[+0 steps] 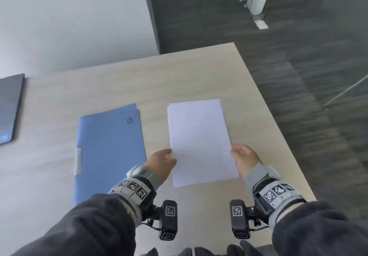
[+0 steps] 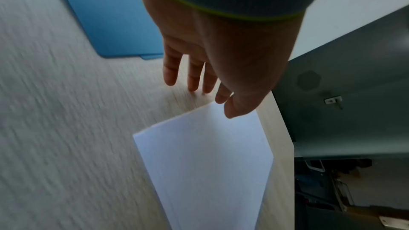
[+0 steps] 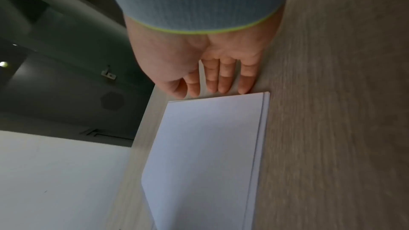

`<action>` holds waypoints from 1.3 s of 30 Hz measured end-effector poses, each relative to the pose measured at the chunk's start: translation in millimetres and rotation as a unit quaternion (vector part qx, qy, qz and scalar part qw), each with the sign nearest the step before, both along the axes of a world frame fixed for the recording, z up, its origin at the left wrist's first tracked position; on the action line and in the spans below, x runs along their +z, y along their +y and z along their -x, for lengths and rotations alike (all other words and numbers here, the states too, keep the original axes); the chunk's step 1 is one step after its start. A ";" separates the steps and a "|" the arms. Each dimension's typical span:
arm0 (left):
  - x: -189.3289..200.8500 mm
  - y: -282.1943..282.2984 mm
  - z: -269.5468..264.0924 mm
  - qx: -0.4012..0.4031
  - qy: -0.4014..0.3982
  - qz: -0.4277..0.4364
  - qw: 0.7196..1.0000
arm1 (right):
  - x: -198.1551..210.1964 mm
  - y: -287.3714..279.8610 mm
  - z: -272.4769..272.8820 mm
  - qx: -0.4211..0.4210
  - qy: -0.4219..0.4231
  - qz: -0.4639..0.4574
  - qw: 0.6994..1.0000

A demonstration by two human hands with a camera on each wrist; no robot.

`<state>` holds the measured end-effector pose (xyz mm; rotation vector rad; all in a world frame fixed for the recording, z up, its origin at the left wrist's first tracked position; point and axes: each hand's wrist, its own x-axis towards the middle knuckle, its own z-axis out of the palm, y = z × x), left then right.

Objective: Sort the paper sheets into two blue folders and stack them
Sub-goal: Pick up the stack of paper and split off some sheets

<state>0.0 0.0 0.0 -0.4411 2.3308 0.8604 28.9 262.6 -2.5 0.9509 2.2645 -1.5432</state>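
A dark flat laptop (image 1: 10, 108) with a matte lid lies at the far left of the pale wood-grain bench (image 1: 49, 156). Next comes the smooth blue rectangular folder stack (image 1: 109, 152), closed and flat, with a white tab on its left edge and a small dark logo at its far right corner. The left hand (image 1: 161, 162) sits just beside it, grip apart and fingers straight, its thumb on the left edge of the white rectangular stack of paper sheets (image 1: 199, 140). That stack lies flat on the bench, its thin edges slightly fanned. The right hand (image 1: 245, 158) meets the stack's right edge, grip apart, straight fingertips (image 3: 223, 86) at the paper.
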 end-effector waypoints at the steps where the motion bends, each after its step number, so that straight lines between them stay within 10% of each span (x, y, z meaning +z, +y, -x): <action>1: 0.6 13.3 3.2 0.012 0.020 -0.036 0.999 | -5.8 6.7 3.8 -0.007 -0.001 0.013 1.000; 16: -2.4 37.4 2.9 0.064 0.019 -0.072 0.995 | -31.3 29.2 22.4 -0.035 0.007 0.172 0.984; 39: -3.2 29.4 8.7 0.099 0.049 -0.088 0.990 | -38.8 62.3 22.0 0.010 0.063 -0.052 0.997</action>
